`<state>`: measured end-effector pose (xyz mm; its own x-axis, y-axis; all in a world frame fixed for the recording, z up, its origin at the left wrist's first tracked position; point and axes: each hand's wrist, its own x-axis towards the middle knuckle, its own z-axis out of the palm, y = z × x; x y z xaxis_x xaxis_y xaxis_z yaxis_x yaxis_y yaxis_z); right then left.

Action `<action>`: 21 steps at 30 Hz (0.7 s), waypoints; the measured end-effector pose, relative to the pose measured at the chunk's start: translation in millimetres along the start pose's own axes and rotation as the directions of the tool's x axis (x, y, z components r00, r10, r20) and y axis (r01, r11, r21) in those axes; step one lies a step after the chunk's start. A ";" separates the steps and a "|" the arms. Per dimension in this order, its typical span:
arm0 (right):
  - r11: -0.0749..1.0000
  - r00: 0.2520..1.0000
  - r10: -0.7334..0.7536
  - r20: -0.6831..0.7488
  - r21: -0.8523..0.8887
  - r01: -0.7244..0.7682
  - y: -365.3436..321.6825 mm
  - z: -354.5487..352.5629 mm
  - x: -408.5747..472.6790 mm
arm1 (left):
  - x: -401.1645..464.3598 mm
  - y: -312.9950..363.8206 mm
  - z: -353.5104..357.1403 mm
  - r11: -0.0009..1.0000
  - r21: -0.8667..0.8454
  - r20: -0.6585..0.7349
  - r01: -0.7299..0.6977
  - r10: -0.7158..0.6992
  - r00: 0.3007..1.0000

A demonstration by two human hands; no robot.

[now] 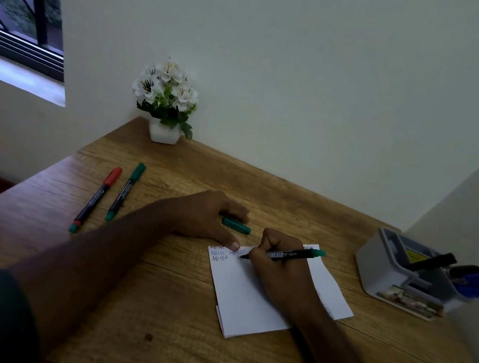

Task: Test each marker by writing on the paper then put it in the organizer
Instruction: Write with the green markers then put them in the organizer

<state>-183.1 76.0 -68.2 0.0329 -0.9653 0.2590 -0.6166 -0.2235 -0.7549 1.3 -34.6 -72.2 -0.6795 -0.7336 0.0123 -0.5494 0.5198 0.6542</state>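
Observation:
My right hand (278, 264) grips an uncapped green marker (292, 255), its tip down on the white paper (247, 296) next to a few lines of writing. My left hand (203, 216) lies on the desk, its thumb pressing the paper's top left corner and its fingers curled around the green cap (237, 226). A red-capped marker (96, 198) and a green-capped marker (125, 191) lie side by side at the left. The grey organizer (388, 269) at the right holds blue and black markers (478, 283).
A white pot of white flowers (167, 102) stands at the desk's back corner. Walls close the desk at the back and right. A window is at the upper left. The wooden desk (165, 311) shows bare wood at the front.

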 end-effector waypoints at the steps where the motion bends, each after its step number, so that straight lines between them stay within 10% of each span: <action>1: 1.000 1.000 -0.004 -0.002 0.001 0.004 -0.1 0.4 0.1 | 0.2 0.0 0.0 1.000 0.004 -0.001 -0.001 0.001 1.000; 21: 1.000 1.000 0.000 -0.009 0.005 0.000 3.3 0.5 1.2 | -1.0 2.7 -0.5 1.000 0.017 -0.009 -0.010 0.011 1.000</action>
<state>-184.6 74.0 -70.8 0.0258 -0.9640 0.2647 -0.6127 -0.2245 -0.7578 0.7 -32.7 -70.1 -0.6808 -0.7320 0.0261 -0.5502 0.5346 0.6415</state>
